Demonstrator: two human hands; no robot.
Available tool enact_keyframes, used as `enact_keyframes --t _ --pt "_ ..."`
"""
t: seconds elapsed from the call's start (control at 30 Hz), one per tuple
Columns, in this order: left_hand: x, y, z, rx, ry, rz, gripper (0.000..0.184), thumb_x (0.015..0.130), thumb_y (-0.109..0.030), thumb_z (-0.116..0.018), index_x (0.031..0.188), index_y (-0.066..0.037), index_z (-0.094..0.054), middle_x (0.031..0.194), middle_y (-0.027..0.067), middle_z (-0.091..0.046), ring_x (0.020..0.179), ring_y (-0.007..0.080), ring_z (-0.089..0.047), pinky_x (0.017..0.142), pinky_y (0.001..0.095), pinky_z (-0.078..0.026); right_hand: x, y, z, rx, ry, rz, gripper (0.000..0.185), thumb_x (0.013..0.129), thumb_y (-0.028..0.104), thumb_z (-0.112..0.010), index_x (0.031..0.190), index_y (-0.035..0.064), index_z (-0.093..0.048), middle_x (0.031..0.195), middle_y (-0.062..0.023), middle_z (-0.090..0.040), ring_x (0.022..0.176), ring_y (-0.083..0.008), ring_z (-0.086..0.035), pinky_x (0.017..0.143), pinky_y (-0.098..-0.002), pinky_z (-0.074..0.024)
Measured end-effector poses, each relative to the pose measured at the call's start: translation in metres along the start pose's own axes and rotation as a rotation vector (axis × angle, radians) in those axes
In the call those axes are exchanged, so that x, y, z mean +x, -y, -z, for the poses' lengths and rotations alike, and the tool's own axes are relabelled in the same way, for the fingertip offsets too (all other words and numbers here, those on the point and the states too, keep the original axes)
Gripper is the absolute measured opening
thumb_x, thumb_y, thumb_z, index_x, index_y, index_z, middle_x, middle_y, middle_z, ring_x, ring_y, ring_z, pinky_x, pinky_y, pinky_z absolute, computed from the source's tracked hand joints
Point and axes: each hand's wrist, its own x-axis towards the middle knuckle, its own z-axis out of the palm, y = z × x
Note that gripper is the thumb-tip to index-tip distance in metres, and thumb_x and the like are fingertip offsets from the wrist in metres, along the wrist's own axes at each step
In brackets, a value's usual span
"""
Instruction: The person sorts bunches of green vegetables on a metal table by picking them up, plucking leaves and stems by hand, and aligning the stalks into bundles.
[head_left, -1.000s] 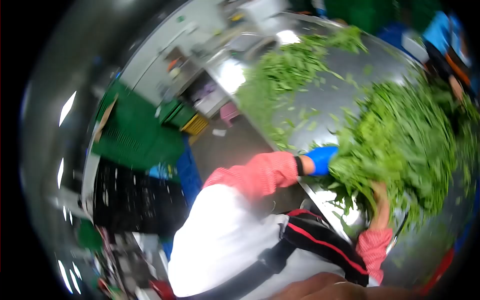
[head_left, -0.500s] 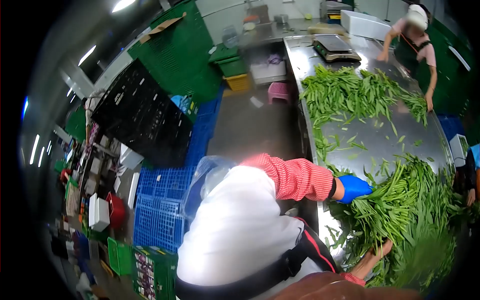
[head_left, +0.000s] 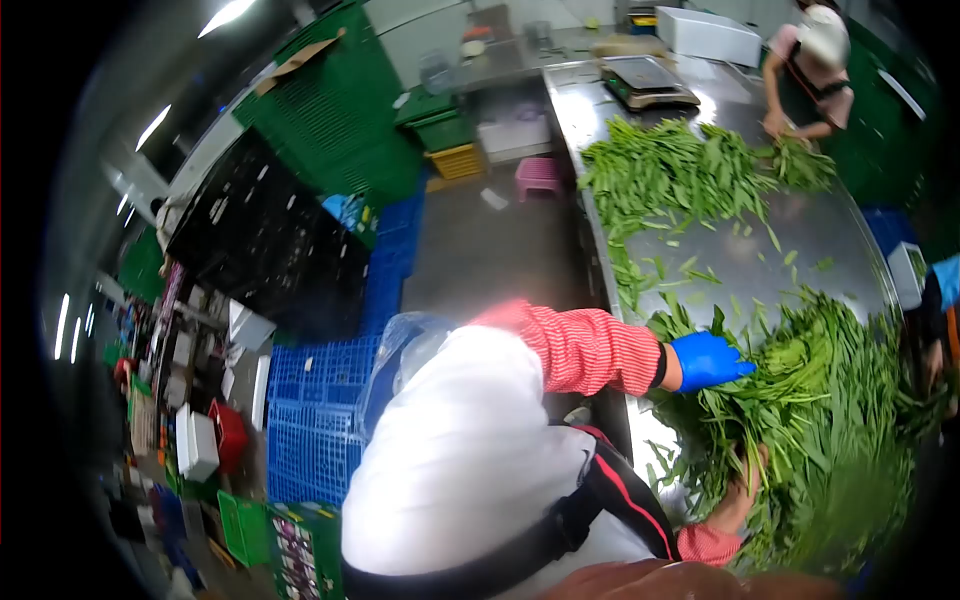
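Note:
My left hand (head_left: 708, 361), in a blue glove, lies over the top of a bunch of water spinach (head_left: 795, 365) with its fingers curled on the stems. Below it, my bare right hand (head_left: 750, 470) is closed around stems on the near side of the bunch, and leaves partly hide its fingers. Long narrow leaves and pale green stems make up the large heap around both hands. Red-and-white checked sleeves cover both my arms.
A second heap of greens (head_left: 675, 170) lies farther along the metal table (head_left: 720, 255), near a scale (head_left: 648, 80). A co-worker (head_left: 810, 80) handles a small bunch there. Another person shows at the right edge (head_left: 940, 310). Blue pallets (head_left: 320, 410) and a pink stool (head_left: 538, 177) stand on the floor.
My left hand has shifted a little over the bunch. My right hand has moved slightly up and left, deeper among the stems. The co-worker's hands have come together on a small bunch.

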Motion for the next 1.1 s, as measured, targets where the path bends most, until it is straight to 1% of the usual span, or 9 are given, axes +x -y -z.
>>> enact_keyframes --t 0.17,0.37,0.57,0.67,0.73,0.83,0.93,1.0,1.1 --pt "-0.004 0.015 -0.016 -0.307 0.092 0.122 0.054 0.075 -0.004 -0.053 0.129 -0.012 -0.046 0.109 0.0176 -0.059 0.087 0.0398 -0.059 0.077 0.0463 -0.049 0.044 -0.062 0.039 0.086 -0.129 -0.259 0.044 0.086 0.011 -0.059 0.128 0.0009 -0.046 0.105 -0.0075 -0.06 0.088 -0.016 -0.058 0.077 -0.0281 -0.0472" --pt "-0.017 0.031 -0.021 -0.174 0.098 0.131 0.062 0.062 0.004 -0.059 0.123 -0.002 -0.048 0.123 0.0242 -0.051 0.113 0.0387 -0.049 0.095 0.0425 -0.042 0.041 0.007 0.055 0.434 -0.43 -0.19 0.018 0.089 0.024 -0.06 0.096 0.0089 -0.054 0.061 0.0048 -0.044 0.04 -0.0037 -0.031 0.035 -0.0186 -0.0226" --pt "-0.009 0.044 -0.013 -0.029 0.002 0.081 0.061 0.062 0.006 -0.06 0.121 -0.003 -0.049 0.118 0.0211 -0.053 0.107 0.0384 -0.051 0.088 0.0423 -0.045 0.027 0.042 0.123 0.833 -0.074 0.195 0.025 0.094 0.028 -0.05 0.097 0.0048 -0.056 0.058 0.0028 -0.041 0.043 -0.0062 -0.029 0.041 -0.0202 -0.0223" --pt "0.01 0.027 -0.011 -0.024 -0.141 -0.111 0.066 0.06 0.011 -0.056 0.123 -0.005 -0.048 0.109 0.0192 -0.055 0.095 0.0385 -0.053 0.078 0.0422 -0.045 0.061 0.014 0.118 -0.116 -0.064 -0.308 0.042 0.087 0.039 -0.057 0.105 0.0007 -0.054 0.083 -0.008 -0.064 0.066 -0.0102 -0.056 0.057 -0.0228 -0.0423" --pt "0.027 0.003 -0.005 -0.078 -0.058 -0.078 0.069 0.06 0.012 -0.054 0.126 -0.006 -0.046 0.104 0.0184 -0.055 0.092 0.038 -0.053 0.076 0.0425 -0.045 0.056 0.02 0.045 -0.707 -0.17 0.081 0.039 0.079 0.024 -0.069 0.106 -0.0013 -0.057 0.083 -0.0109 -0.065 0.083 -0.0215 -0.063 0.073 -0.0339 -0.0505" --pt "0.035 -0.007 -0.004 -0.127 -0.04 -0.104 0.074 0.06 0.014 -0.053 0.129 -0.008 -0.043 0.098 0.0177 -0.054 0.089 0.0375 -0.052 0.074 0.0427 -0.045 0.059 0.012 0.042 0.015 -0.105 -0.177 0.046 0.077 0.015 -0.069 0.116 0.0025 -0.049 0.079 -0.0097 -0.065 0.071 -0.0154 -0.061 0.058 -0.0278 -0.0489" --pt "0.024 0.013 -0.008 -0.137 0.032 -0.031 0.073 0.057 0.014 -0.053 0.127 -0.006 -0.045 0.11 0.0207 -0.053 0.099 0.0402 -0.051 0.081 0.0414 -0.044 0.043 0.016 0.103 0.328 -0.427 -0.029 0.01 0.086 0.015 -0.06 0.088 0.0086 -0.052 0.059 0.0042 -0.047 0.047 -0.0036 -0.038 0.04 -0.0183 -0.0254" --pt "0.019 0.016 -0.009 -0.093 0.059 -0.003 0.072 0.056 0.014 -0.055 0.125 -0.006 -0.048 0.111 0.0207 -0.054 0.098 0.0405 -0.052 0.081 0.0412 -0.045 0.03 0.02 0.143 0.323 -0.359 -0.043 0.024 0.087 0.021 -0.063 0.068 0.0089 -0.053 0.059 0.0017 -0.049 0.047 -0.0055 -0.04 0.042 -0.02 -0.029" --pt "0.028 0.011 -0.005 0.002 0.143 -0.055 0.072 0.058 0.012 -0.058 0.127 -0.007 -0.046 0.102 0.0183 -0.055 0.091 0.0389 -0.053 0.076 0.0419 -0.045 0.026 0.062 0.102 -0.179 -0.393 0.117 0.022 0.087 0.029 -0.062 0.083 0.0074 -0.058 0.064 -0.0001 -0.054 0.052 -0.0101 -0.048 0.047 -0.0226 -0.0357"
